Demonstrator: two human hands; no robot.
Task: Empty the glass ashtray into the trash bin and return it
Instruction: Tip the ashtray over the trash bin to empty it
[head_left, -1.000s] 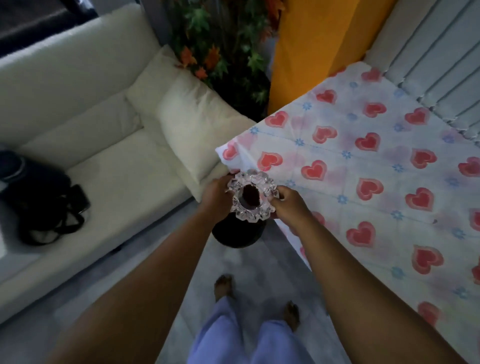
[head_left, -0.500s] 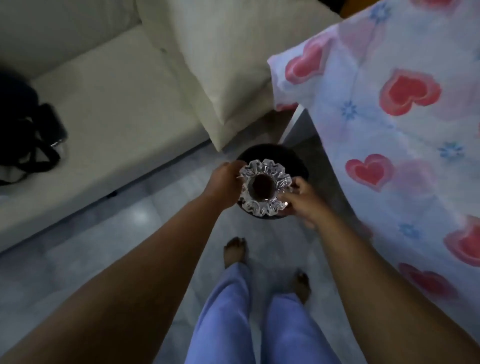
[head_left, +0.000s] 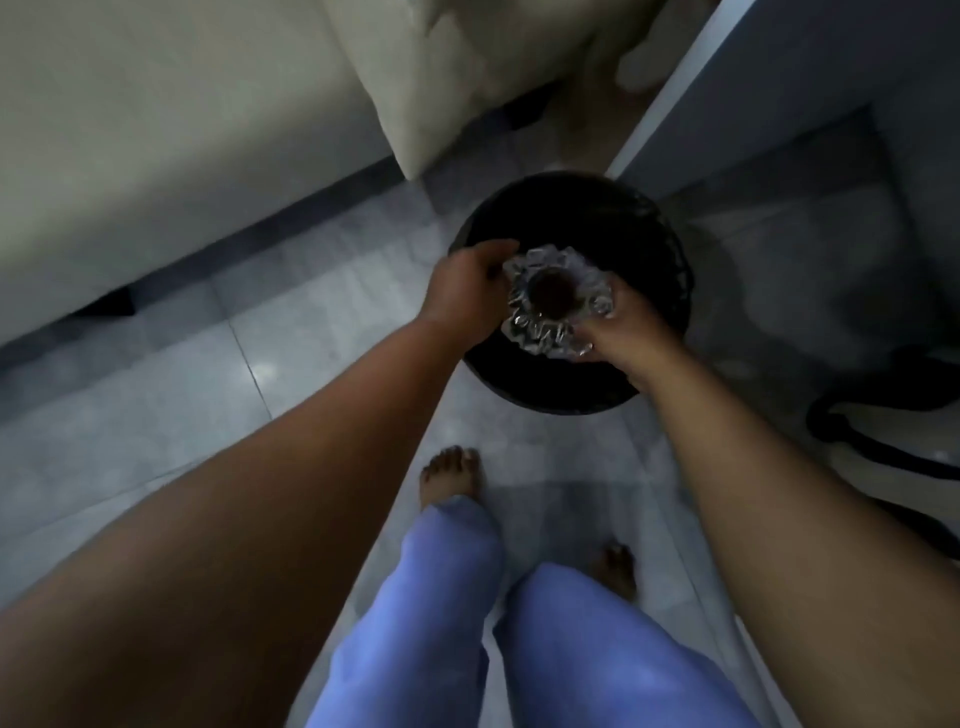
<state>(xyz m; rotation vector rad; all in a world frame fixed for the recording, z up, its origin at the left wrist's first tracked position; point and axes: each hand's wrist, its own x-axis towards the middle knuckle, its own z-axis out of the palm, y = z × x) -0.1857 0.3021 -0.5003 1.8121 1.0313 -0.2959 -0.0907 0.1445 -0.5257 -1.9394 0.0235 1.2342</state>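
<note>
The scalloped glass ashtray (head_left: 556, 301) has a dark centre and faces up, held level over the mouth of the round black trash bin (head_left: 644, 239) on the floor. My left hand (head_left: 470, 291) grips its left rim. My right hand (head_left: 623, 332) grips its right and near rim. The bin's inside is dark and I cannot see what lies in it.
A cream sofa (head_left: 156, 119) with a cushion (head_left: 457, 67) stands to the left and behind the bin. A table leg and frame (head_left: 670, 88) rise at the right. A black cord (head_left: 883, 441) lies on the tiled floor at the right. My bare feet (head_left: 452, 478) stand just before the bin.
I have bent down and brought the ashtray from table-corner height to just over the bin's mouth. The view has tilted down, so the heart-patterned tablecloth has left the frame.
</note>
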